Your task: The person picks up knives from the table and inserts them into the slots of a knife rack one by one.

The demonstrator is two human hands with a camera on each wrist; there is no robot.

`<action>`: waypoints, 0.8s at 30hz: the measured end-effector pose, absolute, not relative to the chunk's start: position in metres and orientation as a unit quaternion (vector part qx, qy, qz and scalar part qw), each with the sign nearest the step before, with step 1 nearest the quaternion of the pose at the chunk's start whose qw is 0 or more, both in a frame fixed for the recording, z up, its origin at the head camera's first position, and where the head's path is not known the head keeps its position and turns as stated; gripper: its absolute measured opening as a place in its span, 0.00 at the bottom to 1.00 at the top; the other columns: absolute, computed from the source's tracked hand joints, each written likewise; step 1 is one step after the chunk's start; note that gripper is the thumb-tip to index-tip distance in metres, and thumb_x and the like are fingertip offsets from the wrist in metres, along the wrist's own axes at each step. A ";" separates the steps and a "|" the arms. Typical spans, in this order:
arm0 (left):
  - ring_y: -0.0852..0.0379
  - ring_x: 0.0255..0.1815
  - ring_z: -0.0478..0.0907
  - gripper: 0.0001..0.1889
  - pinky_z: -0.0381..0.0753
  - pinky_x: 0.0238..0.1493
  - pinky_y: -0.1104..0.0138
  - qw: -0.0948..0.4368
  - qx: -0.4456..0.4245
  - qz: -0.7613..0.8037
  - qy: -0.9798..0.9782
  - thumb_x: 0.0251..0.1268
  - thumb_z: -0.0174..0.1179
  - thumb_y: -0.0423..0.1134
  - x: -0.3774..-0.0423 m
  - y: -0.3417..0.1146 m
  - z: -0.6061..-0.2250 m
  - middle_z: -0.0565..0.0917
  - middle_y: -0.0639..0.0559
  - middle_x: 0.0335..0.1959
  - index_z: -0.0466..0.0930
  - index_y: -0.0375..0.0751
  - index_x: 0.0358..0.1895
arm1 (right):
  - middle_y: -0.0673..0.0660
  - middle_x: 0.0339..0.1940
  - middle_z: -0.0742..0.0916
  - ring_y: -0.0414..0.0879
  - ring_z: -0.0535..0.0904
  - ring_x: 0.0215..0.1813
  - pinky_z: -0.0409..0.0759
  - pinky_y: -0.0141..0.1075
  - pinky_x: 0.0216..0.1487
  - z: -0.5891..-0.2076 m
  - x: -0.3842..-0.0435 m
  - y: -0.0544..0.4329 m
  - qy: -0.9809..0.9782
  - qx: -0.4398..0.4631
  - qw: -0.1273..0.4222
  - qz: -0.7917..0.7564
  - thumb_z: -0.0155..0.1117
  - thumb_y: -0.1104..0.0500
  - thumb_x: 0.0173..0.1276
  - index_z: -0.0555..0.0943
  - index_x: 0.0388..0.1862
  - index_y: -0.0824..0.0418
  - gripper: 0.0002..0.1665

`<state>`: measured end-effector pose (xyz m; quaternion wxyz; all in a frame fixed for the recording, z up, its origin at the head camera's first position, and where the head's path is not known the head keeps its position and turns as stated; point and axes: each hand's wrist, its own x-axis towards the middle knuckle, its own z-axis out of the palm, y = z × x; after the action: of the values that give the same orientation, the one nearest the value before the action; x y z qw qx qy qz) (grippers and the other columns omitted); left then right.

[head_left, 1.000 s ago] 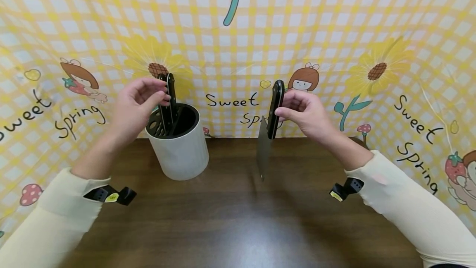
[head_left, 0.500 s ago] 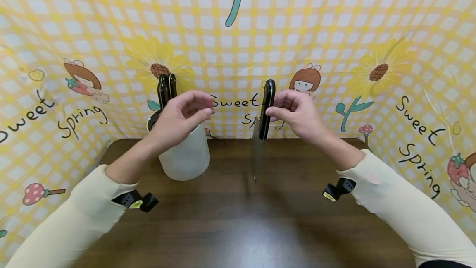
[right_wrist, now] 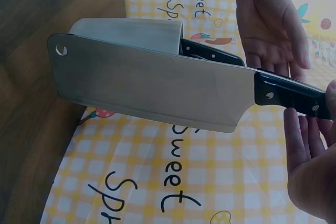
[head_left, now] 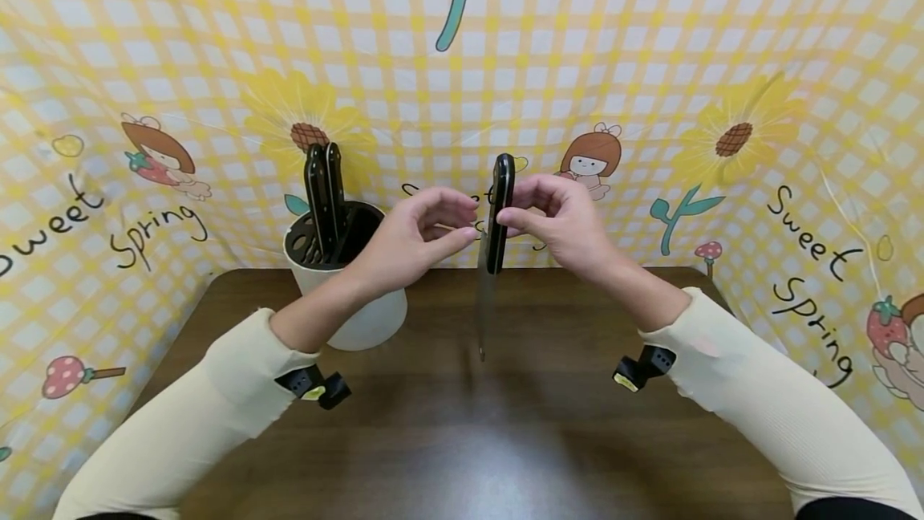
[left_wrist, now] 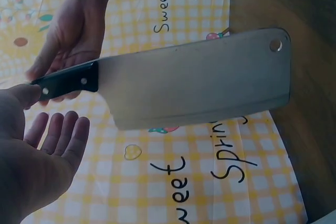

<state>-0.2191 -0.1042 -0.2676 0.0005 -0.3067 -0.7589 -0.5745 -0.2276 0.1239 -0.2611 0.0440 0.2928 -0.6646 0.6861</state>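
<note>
A cleaver [left_wrist: 199, 77] with a broad steel blade and a black riveted handle [head_left: 500, 215] hangs point-down above the table, its blade seen edge-on in the head view. My right hand [head_left: 566, 219] pinches that handle between thumb and fingers. Just left of it, my left hand [head_left: 411, 239] is held with loosely bent fingers and nothing in its grasp. In the left wrist view its thumb overlaps the handle's end; whether it touches cannot be told. Behind the left forearm, a white knife block [head_left: 361, 327] with a black slotted top holds black-handled knives [head_left: 325, 199].
A dark wooden table [head_left: 447, 440] lies below both hands. Yellow checked cloth [head_left: 635, 22] with printed flowers and figures rises behind and at the sides. Each cream sleeve carries a small black wrist camera [head_left: 314, 387].
My left hand has left the knife handles in the block and moved right, up close to the cleaver. The right hand has carried the cleaver a little left.
</note>
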 end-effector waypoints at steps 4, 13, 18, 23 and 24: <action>0.51 0.52 0.82 0.16 0.84 0.53 0.63 -0.011 -0.301 -0.587 -0.752 0.71 0.64 0.31 -0.219 -0.097 -0.269 0.81 0.40 0.54 0.77 0.32 0.59 | 0.52 0.36 0.89 0.43 0.86 0.38 0.88 0.41 0.42 -0.260 -0.226 0.121 -0.672 0.297 0.040 0.678 0.67 0.77 0.65 0.84 0.39 0.65 0.09; 0.51 0.48 0.83 0.16 0.85 0.48 0.65 -0.005 -0.297 -0.594 -0.747 0.67 0.67 0.29 -0.217 -0.089 -0.274 0.83 0.42 0.48 0.77 0.31 0.55 | 0.54 0.36 0.88 0.44 0.86 0.38 0.89 0.42 0.42 -0.259 -0.223 0.116 -0.679 0.301 0.053 0.667 0.68 0.76 0.65 0.82 0.40 0.72 0.06; 0.51 0.45 0.83 0.17 0.85 0.48 0.65 0.002 -0.296 -0.599 -0.744 0.64 0.68 0.27 -0.217 -0.088 -0.274 0.84 0.41 0.45 0.77 0.29 0.55 | 0.55 0.36 0.88 0.45 0.86 0.39 0.89 0.43 0.42 -0.258 -0.224 0.115 -0.687 0.298 0.055 0.660 0.68 0.76 0.65 0.82 0.40 0.72 0.07; 0.51 0.45 0.84 0.17 0.85 0.50 0.64 0.009 -0.292 -0.597 -0.747 0.64 0.69 0.27 -0.215 -0.092 -0.275 0.85 0.41 0.45 0.77 0.29 0.54 | 0.57 0.38 0.88 0.46 0.85 0.40 0.88 0.43 0.43 -0.258 -0.224 0.115 -0.694 0.296 0.030 0.656 0.68 0.73 0.67 0.82 0.46 0.73 0.09; 0.51 0.45 0.84 0.17 0.85 0.51 0.63 0.009 -0.291 -0.594 -0.750 0.64 0.69 0.27 -0.214 -0.093 -0.275 0.85 0.41 0.45 0.78 0.30 0.54 | 0.57 0.39 0.88 0.46 0.85 0.40 0.88 0.43 0.43 -0.258 -0.224 0.115 -0.692 0.297 0.023 0.658 0.68 0.73 0.68 0.81 0.47 0.73 0.10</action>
<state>-0.2138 -0.0929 -0.2751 0.0088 -0.2907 -0.7497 -0.5944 -0.2240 0.1148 -0.2577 0.0234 0.2966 -0.6919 0.6579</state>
